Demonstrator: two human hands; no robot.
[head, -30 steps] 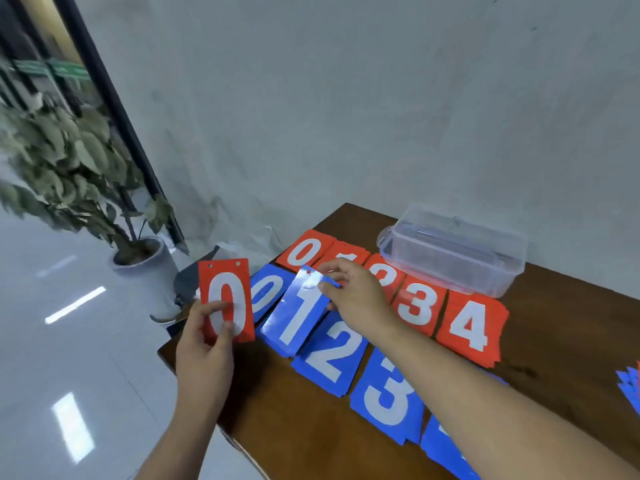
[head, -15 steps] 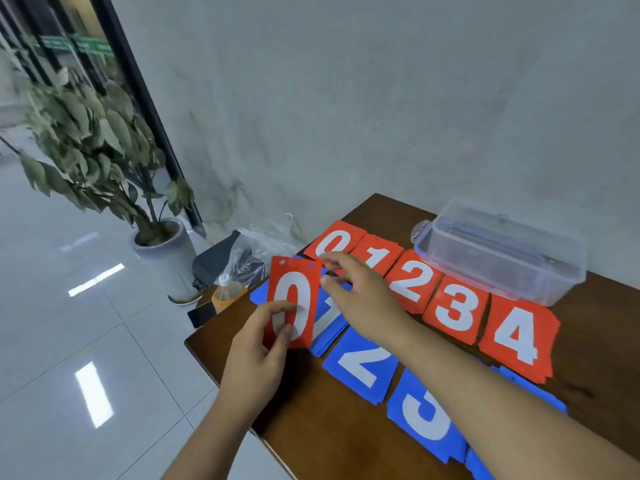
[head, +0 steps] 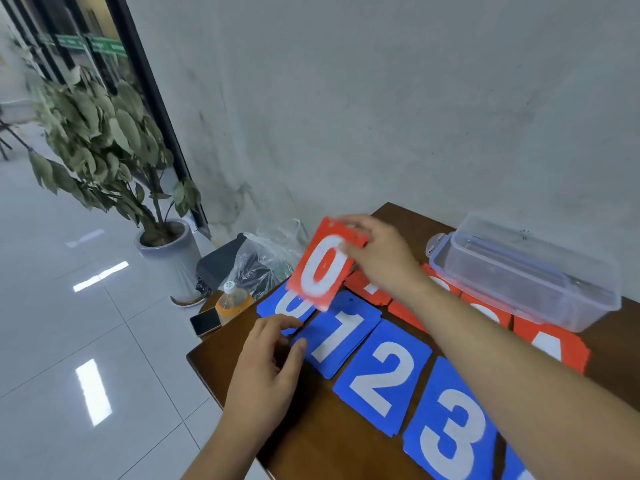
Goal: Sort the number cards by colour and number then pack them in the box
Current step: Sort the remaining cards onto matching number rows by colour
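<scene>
Fingers point(head: 356, 221) of right hand point(head: 384, 261) pinch red "0" card point(head: 320, 271); left hand point(head: 266, 368), relaxed, touches blue "1" card point(head: 343, 337).

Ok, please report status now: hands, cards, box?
Right hand pinches red number card 0, held up. Left hand touches blue card 1. Clear plastic box unblocked.

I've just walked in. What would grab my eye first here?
The red 0 card, held up in the right hand, stands out most. Below it a row of blue cards counts 0, 1, 2, 3 across the wooden table, the left hand beside the 0 and 1. A clear plastic box sits behind, by the wall.
</scene>
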